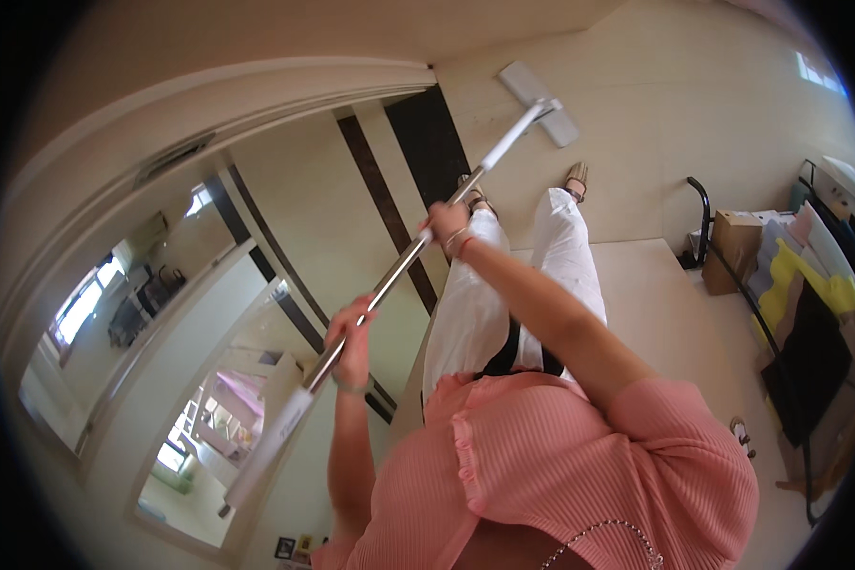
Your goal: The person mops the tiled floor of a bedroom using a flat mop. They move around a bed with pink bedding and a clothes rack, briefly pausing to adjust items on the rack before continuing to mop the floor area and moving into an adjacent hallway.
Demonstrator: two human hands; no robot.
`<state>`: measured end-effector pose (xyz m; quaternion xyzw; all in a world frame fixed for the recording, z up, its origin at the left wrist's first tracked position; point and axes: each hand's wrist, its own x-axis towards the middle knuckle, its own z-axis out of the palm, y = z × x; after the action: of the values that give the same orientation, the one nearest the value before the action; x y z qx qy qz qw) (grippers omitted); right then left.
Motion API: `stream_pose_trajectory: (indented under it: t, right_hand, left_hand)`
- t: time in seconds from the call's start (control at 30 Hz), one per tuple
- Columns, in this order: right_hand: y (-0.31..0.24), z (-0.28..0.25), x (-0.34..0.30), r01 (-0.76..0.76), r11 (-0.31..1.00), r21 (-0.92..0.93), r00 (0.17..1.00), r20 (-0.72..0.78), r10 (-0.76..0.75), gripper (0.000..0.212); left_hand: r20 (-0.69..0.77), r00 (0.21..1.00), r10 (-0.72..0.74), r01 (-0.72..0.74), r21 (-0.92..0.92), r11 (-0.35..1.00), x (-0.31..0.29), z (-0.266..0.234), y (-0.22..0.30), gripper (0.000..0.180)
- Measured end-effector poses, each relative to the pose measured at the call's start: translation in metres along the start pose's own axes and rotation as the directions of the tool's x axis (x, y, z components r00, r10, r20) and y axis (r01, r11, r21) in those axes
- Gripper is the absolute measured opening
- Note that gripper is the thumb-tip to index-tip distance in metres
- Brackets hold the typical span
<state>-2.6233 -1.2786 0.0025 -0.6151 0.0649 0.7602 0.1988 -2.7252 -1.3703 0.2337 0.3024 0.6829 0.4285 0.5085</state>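
Note:
A flat mop (396, 271) with a silver pole and white grips runs slantwise through both my hands. Its white rectangular head (522, 84) rests on the pale floor just past my feet. Wrapped around the middle of the pole is my right hand (446, 225), a bracelet and red string at its wrist. Lower down the pole, nearer my body, my left hand (351, 334) is closed around the metal, just above the thick white upper grip (274, 439). The far end of that grip points to the lower left.
On my left stands a panelled wall with dark stripes (375, 161) and mirror-like panes (209, 446). A dark mat-like patch (427, 138) borders the floor. At right are a cardboard box (731, 249), a black-framed rack or cart (701, 214) and yellow and grey fabric (796, 271).

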Motion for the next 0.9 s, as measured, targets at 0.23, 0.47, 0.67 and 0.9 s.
stream_pose_trajectory:
  t: [0.23, 0.47, 0.67, 0.9]
  right_hand:
    - [-0.152, -0.132, 0.067, 0.106, 0.984, 0.141, 0.986, -0.140, -0.086, 0.004]
    - [-0.196, -0.220, 0.075, 0.080, 0.989, 0.128, 0.981, -0.185, -0.055, 0.005]
    - [-0.105, -0.121, 0.062, 0.040, 0.968, -0.246, 0.987, -0.143, -0.077, 0.018]
    - [0.035, 0.025, -0.006, -0.033, 0.986, -0.166, 0.998, 0.050, 0.042, 0.022]
  left_hand:
    - [0.413, 0.883, 0.221, -0.236, -0.015, 0.972, 0.109, 0.149, -0.010, 0.011]
    - [0.445, 0.887, 0.123, -0.083, -0.109, 0.991, 0.103, 0.215, -0.045, 0.015]
    - [0.346, 0.930, 0.127, -0.133, -0.005, 0.991, 0.068, 0.102, -0.034, 0.009]
    - [0.197, 0.980, 0.019, -0.089, 0.356, 0.930, -0.007, -0.033, 0.042, 0.012]
